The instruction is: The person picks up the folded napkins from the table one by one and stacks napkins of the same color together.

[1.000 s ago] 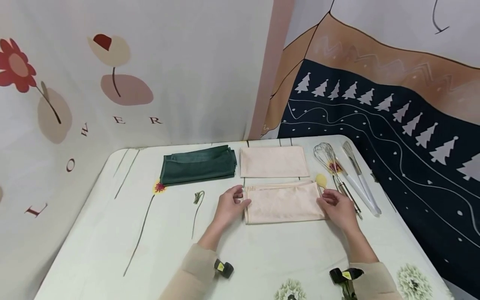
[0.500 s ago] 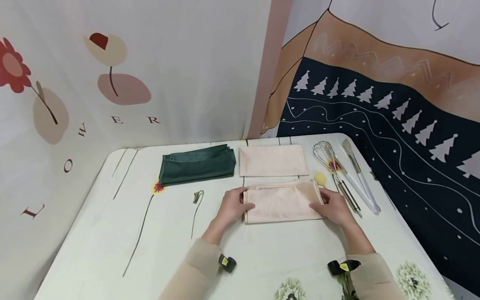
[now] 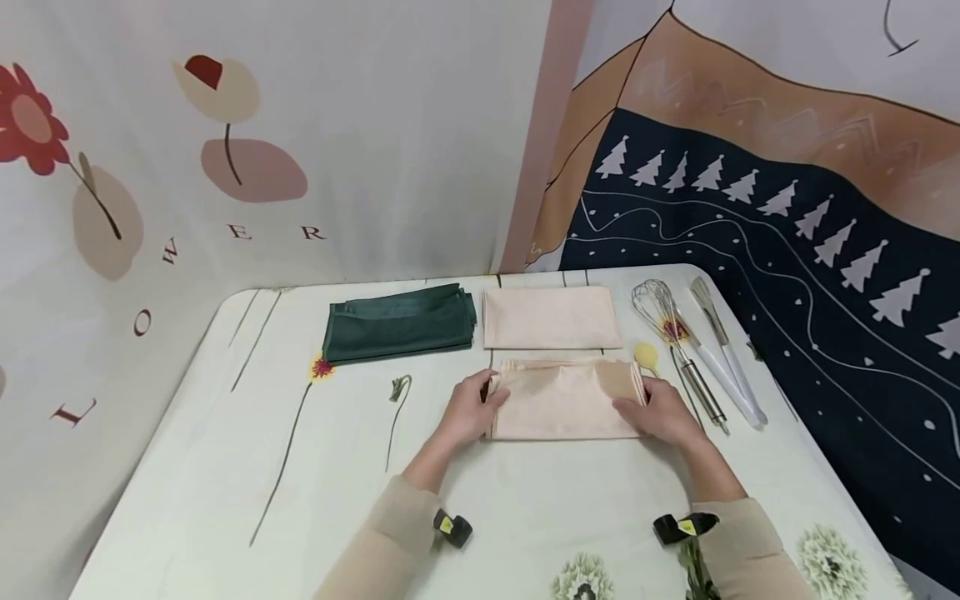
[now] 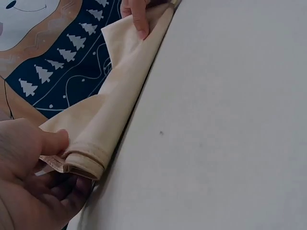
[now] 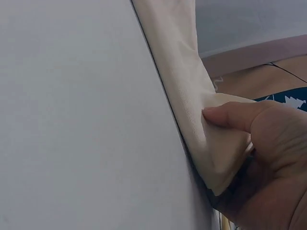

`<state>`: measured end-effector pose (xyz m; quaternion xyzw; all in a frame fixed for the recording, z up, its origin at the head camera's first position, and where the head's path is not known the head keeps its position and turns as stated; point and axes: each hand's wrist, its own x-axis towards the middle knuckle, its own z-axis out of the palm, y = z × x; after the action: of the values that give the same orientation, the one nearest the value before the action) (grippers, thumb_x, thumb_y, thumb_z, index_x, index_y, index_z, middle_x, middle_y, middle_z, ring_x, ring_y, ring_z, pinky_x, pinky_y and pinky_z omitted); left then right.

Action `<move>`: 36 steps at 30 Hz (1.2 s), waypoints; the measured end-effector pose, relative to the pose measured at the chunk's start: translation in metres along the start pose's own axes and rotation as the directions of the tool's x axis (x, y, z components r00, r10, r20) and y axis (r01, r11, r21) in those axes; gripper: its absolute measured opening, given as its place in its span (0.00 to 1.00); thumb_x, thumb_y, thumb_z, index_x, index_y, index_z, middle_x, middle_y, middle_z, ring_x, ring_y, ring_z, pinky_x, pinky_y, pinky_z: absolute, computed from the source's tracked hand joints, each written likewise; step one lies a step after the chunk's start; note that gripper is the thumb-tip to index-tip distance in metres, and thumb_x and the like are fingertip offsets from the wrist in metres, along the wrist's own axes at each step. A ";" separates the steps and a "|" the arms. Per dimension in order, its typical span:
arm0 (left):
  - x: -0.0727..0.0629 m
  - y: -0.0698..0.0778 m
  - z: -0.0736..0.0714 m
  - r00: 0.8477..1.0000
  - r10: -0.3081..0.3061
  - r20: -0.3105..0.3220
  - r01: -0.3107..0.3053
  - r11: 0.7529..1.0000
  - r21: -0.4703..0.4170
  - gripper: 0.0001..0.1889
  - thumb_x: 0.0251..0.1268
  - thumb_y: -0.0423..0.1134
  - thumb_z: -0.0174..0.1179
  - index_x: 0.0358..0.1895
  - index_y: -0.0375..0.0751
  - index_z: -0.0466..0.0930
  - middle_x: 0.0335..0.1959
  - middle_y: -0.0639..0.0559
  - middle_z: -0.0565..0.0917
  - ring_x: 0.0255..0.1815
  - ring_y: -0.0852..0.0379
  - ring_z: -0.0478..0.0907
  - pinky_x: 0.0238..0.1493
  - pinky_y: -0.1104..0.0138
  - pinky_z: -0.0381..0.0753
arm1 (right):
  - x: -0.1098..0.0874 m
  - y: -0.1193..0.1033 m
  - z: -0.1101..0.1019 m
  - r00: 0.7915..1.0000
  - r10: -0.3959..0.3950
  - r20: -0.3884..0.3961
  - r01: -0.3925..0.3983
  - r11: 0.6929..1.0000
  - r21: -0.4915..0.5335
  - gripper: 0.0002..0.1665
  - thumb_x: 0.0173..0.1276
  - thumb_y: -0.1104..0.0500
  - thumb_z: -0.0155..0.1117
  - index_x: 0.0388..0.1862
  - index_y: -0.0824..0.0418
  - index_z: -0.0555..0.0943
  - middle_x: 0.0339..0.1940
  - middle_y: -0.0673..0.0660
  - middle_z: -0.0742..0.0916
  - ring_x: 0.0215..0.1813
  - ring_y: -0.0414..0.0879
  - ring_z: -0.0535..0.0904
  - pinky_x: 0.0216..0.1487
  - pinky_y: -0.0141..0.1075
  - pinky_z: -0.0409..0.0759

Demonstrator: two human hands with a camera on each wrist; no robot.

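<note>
Head view puts a folded pink cloth (image 3: 562, 404) flat on the table (image 3: 570, 500), between two bare hands. Left hand (image 3: 467, 408) pinches the cloth's left end, thumb on top and fingers curled beneath; right hand (image 3: 663, 408) pinches the right end the same way, thumb pressed onto the upper face. Neither grip is wide: the gap between thumb and fingers is filled by the layered fabric. Left wrist view shows the stacked folds at that end (I cannot tell how many layers there are). Whether the ends are lifted off the table is hard to tell.

Just beyond the folded pink cloth, and apart from it, lies a second pink cloth (image 3: 551, 317), neatly squared. Beyond and to the left of the landmark cloth rests a dark green cloth (image 3: 400, 323), folded with a slightly uneven edge. Right of it, past the right hand, lie a whisk (image 3: 699, 385) and metal tongs (image 3: 723, 381), side by side at a slant. On the near side, each beige sleeve (image 3: 396, 533) ends beside a black wrist device (image 3: 453, 528). Behind everything hang a pale curtain (image 3: 390, 167) and a tree-printed hanging (image 3: 750, 225).
</note>
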<state>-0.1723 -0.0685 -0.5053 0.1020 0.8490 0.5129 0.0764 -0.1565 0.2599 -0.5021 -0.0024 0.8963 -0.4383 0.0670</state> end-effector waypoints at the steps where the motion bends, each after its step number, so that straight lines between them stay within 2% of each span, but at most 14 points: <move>1: 0.000 0.001 0.000 1.000 -0.010 -0.002 0.010 0.999 -0.051 0.12 0.74 0.35 0.60 0.55 0.34 0.79 0.26 0.52 0.73 0.27 0.59 0.67 0.29 0.69 0.68 | 0.000 0.000 -0.001 1.000 -0.010 0.001 0.010 1.000 0.003 0.27 0.71 0.60 0.66 0.62 0.76 0.75 0.48 0.71 0.85 0.44 0.56 0.82 0.41 0.41 0.81; 4: 0.002 0.002 0.000 0.996 -0.089 -0.013 0.084 0.971 -0.226 0.14 0.71 0.32 0.63 0.56 0.33 0.77 0.35 0.48 0.81 0.33 0.60 0.75 0.33 0.70 0.76 | 0.000 -0.002 -0.002 1.000 -0.030 0.007 0.029 0.999 0.041 0.30 0.73 0.60 0.64 0.67 0.75 0.70 0.50 0.72 0.83 0.45 0.55 0.82 0.42 0.40 0.81; 7: 0.003 0.003 -0.001 0.980 -0.197 -0.033 0.170 0.908 -0.384 0.19 0.66 0.29 0.66 0.59 0.33 0.75 0.44 0.43 0.84 0.40 0.58 0.80 0.39 0.70 0.81 | -0.002 -0.003 -0.003 1.000 -0.005 0.009 0.004 0.993 0.122 0.30 0.73 0.60 0.64 0.65 0.76 0.68 0.45 0.70 0.84 0.39 0.48 0.81 0.36 0.35 0.81; 10: 0.004 0.003 -0.002 0.963 -0.267 -0.031 0.223 0.856 -0.466 0.30 0.63 0.27 0.68 0.68 0.32 0.70 0.49 0.40 0.85 0.45 0.57 0.81 0.43 0.71 0.81 | -0.003 -0.002 -0.004 0.999 0.038 -0.004 -0.037 0.979 0.201 0.33 0.72 0.60 0.67 0.66 0.76 0.65 0.48 0.73 0.84 0.38 0.42 0.81 0.35 0.32 0.81; 11: 0.005 0.003 -0.003 0.961 -0.277 -0.019 0.235 0.848 -0.475 0.32 0.63 0.27 0.68 0.70 0.32 0.68 0.50 0.40 0.85 0.45 0.57 0.80 0.43 0.71 0.81 | -0.003 -0.002 -0.005 0.999 0.051 -0.008 -0.048 0.974 0.220 0.35 0.71 0.61 0.68 0.68 0.75 0.63 0.51 0.74 0.83 0.38 0.41 0.81 0.35 0.31 0.82; 14: 0.005 0.001 -0.004 0.965 -0.262 0.026 0.246 0.864 -0.440 0.30 0.64 0.26 0.67 0.69 0.26 0.69 0.50 0.38 0.85 0.44 0.58 0.80 0.43 0.70 0.82 | -0.004 -0.001 -0.006 0.997 0.077 -0.004 -0.073 0.962 0.262 0.40 0.71 0.61 0.68 0.72 0.76 0.60 0.57 0.76 0.81 0.40 0.40 0.82 0.38 0.31 0.84; 18: 0.003 -0.002 -0.006 0.977 -0.205 0.064 0.215 0.909 -0.358 0.21 0.64 0.26 0.66 0.60 0.25 0.78 0.45 0.40 0.85 0.40 0.58 0.82 0.42 0.66 0.85 | -0.006 -0.001 -0.008 0.997 0.072 0.024 -0.076 0.963 0.260 0.33 0.72 0.61 0.67 0.68 0.80 0.68 0.50 0.72 0.85 0.39 0.40 0.83 0.38 0.31 0.84; 21: 0.001 -0.004 -0.008 0.981 -0.180 0.072 0.194 0.930 -0.311 0.18 0.65 0.28 0.67 0.58 0.28 0.81 0.42 0.42 0.85 0.39 0.57 0.83 0.40 0.65 0.85 | -0.007 0.001 -0.010 0.998 0.059 0.030 -0.063 0.977 0.205 0.28 0.73 0.59 0.67 0.61 0.80 0.75 0.45 0.66 0.88 0.39 0.40 0.83 0.38 0.31 0.83; 27: -0.002 -0.004 -0.011 0.982 -0.168 0.085 0.183 0.955 -0.233 0.15 0.67 0.32 0.66 0.55 0.31 0.83 0.40 0.46 0.85 0.39 0.58 0.83 0.39 0.67 0.83 | -0.011 0.004 -0.016 0.997 0.065 0.036 -0.068 0.993 0.097 0.24 0.72 0.55 0.68 0.55 0.74 0.81 0.34 0.55 0.85 0.33 0.41 0.76 0.30 0.31 0.76; 32: -0.004 -0.004 -0.014 0.980 -0.168 0.109 0.186 0.966 -0.179 0.15 0.68 0.34 0.66 0.55 0.33 0.83 0.40 0.49 0.85 0.39 0.58 0.83 0.39 0.67 0.83 | -0.015 0.005 -0.020 0.997 0.064 0.036 -0.066 0.996 0.061 0.20 0.71 0.56 0.69 0.51 0.72 0.81 0.31 0.53 0.81 0.29 0.40 0.71 0.25 0.30 0.72; 36: -0.005 -0.006 -0.015 0.983 -0.155 0.099 0.169 0.972 -0.160 0.14 0.67 0.33 0.66 0.54 0.33 0.84 0.38 0.49 0.85 0.37 0.59 0.83 0.38 0.67 0.83 | -0.016 0.006 -0.020 0.999 0.032 0.018 -0.032 0.999 0.015 0.13 0.72 0.57 0.68 0.42 0.69 0.80 0.27 0.52 0.77 0.27 0.39 0.68 0.25 0.30 0.69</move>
<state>-0.1712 -0.0851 -0.5037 0.0474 0.8041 0.5698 0.1626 -0.1423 0.2806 -0.4929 0.0085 0.8922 -0.4441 0.0821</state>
